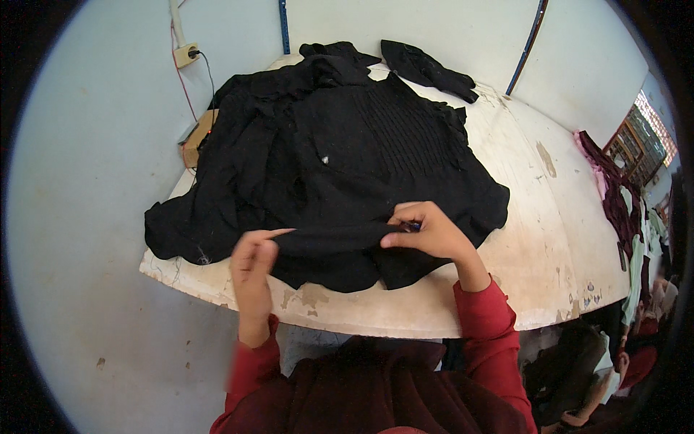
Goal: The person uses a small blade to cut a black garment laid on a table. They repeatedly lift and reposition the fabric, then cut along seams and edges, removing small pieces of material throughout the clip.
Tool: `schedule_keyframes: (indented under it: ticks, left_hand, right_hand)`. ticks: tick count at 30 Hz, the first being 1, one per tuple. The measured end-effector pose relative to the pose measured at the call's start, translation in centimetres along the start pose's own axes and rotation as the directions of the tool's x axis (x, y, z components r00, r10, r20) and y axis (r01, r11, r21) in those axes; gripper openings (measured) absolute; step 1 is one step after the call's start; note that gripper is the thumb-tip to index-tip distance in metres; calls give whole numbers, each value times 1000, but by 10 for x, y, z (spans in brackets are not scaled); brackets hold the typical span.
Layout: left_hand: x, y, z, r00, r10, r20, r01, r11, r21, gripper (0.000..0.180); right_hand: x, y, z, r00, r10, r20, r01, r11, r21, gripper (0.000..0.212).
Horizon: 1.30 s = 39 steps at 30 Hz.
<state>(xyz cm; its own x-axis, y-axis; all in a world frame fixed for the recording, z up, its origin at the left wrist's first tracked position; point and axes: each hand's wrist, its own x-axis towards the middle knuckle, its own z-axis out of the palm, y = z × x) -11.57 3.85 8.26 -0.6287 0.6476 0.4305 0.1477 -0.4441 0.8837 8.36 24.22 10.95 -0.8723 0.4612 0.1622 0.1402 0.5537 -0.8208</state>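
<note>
A black garment [405, 130] with rows of narrow pleats lies spread and rumpled over the pale table. Between my two hands a folded edge of its black cloth [329, 240] is stretched, close to the table's front edge. My left hand [253, 271] pinches the left end of this fold, its index finger lying along the top. Closed on the right end is my right hand [430, 231], thumb in front. Something small, dark and bluish [412, 226] shows inside the right hand; its kind is hidden by the fingers. A small white speck [324, 160] sits on the garment.
A separate black cloth piece [426, 69] lies at the table's back. The worn pale table [535, 239] has peeling patches. By its left edge stand a brown box [194, 150] and a wall socket [186, 55] with cables. At right are hanging clothes [614, 195] and other people.
</note>
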Motion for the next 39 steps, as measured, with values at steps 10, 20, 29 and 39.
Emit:
schedule_keyframes:
  ticks: [10,20,29,39]
  left_hand:
    - [28,-27,-2,819,450,-357,-210,812,545,29]
    - [34,11,40,903,10,429,-193,903,384,11]
    - [35,14,17,997,65,48,-78,931,356,13]
    - [28,38,58,843,302,445,-497,754,429,59]
  right_hand:
    - [3,-12,9,1000,-13,28,7,977,212,18]
    - [-5,-38,22,976,-207,-59,207,978,-11,19]
    - [-24,9,-12,990,64,-123,-83,983,-161,16]
    - [-12,-39,6,996,43,-75,-22,966,258,16]
